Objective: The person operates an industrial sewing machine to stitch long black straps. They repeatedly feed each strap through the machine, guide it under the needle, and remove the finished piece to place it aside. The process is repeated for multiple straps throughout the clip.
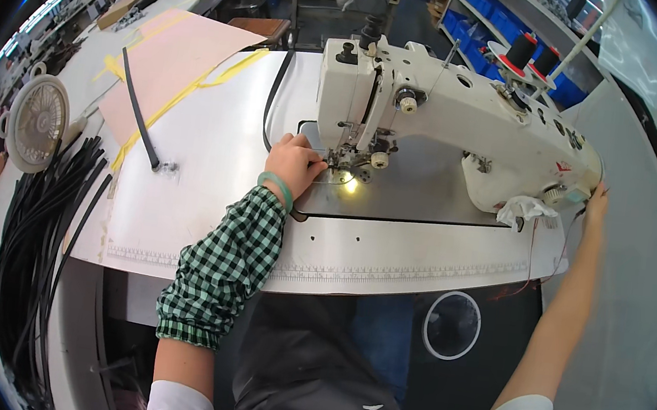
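A white sewing machine (470, 100) stands before me, its small lamp lighting the metal bed by the needle. My left hand (292, 167), in a green checked sleeve cover, is closed in a pinch beside the presser foot (342, 158). A narrow black strip (274, 98) curves down from the back of the table to this hand, its end hidden by the fingers. At the machine's far right end, my right hand (597, 205) has its fingers around the handwheel, which is mostly hidden.
Many black strips (38, 229) hang over the table's left edge, near a white round fan (37, 119). One loose strip (139, 106) lies across pink card (178, 66) edged with yellow tape. Thread cones (518, 52) stand behind the machine; a white cloth (524, 211) hangs on it.
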`<control>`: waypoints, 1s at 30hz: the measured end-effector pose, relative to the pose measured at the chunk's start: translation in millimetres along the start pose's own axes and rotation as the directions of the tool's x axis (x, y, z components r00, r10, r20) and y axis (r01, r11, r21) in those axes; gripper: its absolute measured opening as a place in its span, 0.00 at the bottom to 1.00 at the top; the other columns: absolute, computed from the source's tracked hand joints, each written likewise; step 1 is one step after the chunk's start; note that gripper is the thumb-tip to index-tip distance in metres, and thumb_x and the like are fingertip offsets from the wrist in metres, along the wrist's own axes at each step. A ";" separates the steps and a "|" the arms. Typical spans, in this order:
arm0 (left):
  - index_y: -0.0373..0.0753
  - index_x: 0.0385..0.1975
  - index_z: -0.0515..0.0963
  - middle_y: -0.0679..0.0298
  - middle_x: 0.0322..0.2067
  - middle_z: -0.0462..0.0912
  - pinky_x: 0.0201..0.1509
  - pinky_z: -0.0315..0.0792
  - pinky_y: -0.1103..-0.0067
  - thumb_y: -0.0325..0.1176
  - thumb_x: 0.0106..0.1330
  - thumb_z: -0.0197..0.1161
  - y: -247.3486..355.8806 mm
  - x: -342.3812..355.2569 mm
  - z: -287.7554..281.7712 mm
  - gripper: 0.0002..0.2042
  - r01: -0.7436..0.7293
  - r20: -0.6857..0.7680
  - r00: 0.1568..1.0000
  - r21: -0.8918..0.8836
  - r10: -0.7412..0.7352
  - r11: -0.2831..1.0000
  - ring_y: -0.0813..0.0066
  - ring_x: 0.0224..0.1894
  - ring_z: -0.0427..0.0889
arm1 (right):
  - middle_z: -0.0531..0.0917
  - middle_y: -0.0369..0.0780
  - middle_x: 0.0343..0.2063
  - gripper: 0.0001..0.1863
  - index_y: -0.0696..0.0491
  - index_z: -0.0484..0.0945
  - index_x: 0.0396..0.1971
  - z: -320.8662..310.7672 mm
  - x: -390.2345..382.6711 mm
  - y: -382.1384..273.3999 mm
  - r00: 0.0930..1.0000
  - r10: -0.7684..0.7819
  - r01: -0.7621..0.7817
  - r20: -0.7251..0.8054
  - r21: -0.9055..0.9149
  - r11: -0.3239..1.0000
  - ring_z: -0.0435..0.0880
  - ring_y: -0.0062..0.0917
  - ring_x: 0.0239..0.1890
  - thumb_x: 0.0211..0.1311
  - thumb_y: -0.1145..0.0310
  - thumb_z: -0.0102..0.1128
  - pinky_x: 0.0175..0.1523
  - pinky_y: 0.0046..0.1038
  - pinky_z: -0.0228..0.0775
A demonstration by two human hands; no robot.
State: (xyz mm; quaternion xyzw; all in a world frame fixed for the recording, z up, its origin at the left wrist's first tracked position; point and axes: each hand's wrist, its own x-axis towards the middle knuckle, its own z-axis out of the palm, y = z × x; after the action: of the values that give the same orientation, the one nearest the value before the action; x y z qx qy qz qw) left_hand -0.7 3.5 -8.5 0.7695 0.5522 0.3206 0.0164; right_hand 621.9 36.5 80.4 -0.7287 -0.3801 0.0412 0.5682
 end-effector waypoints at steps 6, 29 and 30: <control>0.38 0.25 0.77 0.63 0.26 0.74 0.39 0.67 0.75 0.38 0.48 0.62 7.6 -2.2 -4.3 0.11 0.009 0.006 1.000 0.207 -0.010 0.978 0.69 0.34 0.71 | 0.74 0.41 0.37 0.21 0.60 0.66 0.42 2.2 15.3 44.8 0.988 -0.143 0.138 -0.054 -0.080 0.987 0.73 0.26 0.37 0.63 0.55 0.39 0.41 0.27 0.66; 0.37 0.24 0.75 0.63 0.21 0.71 0.33 0.67 0.74 0.33 0.50 0.59 53.7 -41.5 -11.8 0.06 -0.173 0.026 0.985 0.056 0.172 0.983 0.66 0.29 0.71 | 0.75 0.34 0.24 0.14 0.56 0.72 0.32 29.9 -173.3 -54.4 0.944 -0.269 0.306 -0.189 0.206 0.929 0.68 0.15 0.26 0.63 0.63 0.40 0.32 0.19 0.60; 0.37 0.25 0.76 0.64 0.22 0.71 0.34 0.66 0.74 0.33 0.50 0.60 55.1 -42.5 -12.7 0.07 -0.186 0.015 0.983 0.055 0.185 0.981 0.67 0.30 0.70 | 0.74 0.33 0.23 0.13 0.57 0.72 0.31 32.8 -192.2 -63.3 0.959 -0.255 0.279 -0.120 0.267 0.923 0.68 0.15 0.26 0.63 0.64 0.41 0.32 0.18 0.60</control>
State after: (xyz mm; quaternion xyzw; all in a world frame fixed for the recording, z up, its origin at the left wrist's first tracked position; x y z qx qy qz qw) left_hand 31.1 -58.7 2.3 0.8193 0.4868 0.3013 -0.0321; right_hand 437.6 -48.6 51.8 -0.5831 -0.4423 -0.0132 0.6813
